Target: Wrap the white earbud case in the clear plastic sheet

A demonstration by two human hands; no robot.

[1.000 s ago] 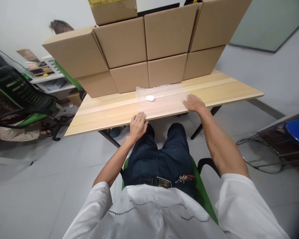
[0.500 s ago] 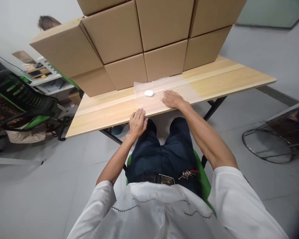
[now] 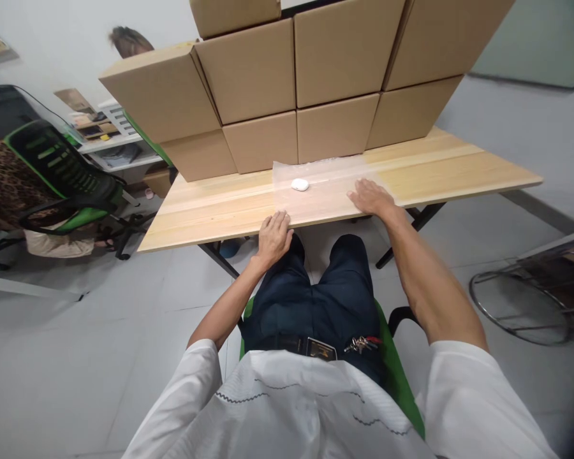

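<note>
A translucent plastic sheet (image 3: pixel 323 201), pinkish white, lies flat on the wooden table (image 3: pixel 205 213). On its left part rests a small white rounded object (image 3: pixel 300 185), like an earphone case; neither hand touches it. My left hand (image 3: pixel 275 234) lies flat at the table's front edge, fingertips on the near left corner of the sheet. Fingers stretched out, my right hand (image 3: pixel 370 196) lies palm down on the sheet's right part.
Stacked cardboard boxes (image 3: pixel 337 127) stand along the back of the table. At the left are a black and green office chair (image 3: pixel 60 172), a seated person (image 3: pixel 14 166) and white shelves (image 3: pixel 110 143). Another person's head (image 3: pixel 129 41) shows behind the boxes. A round metal frame (image 3: pixel 519 306) stands at right.
My right hand has slid to the right over the sheet, away from the white object. My left hand stays at the near left corner. The whole view has shifted a little.
</note>
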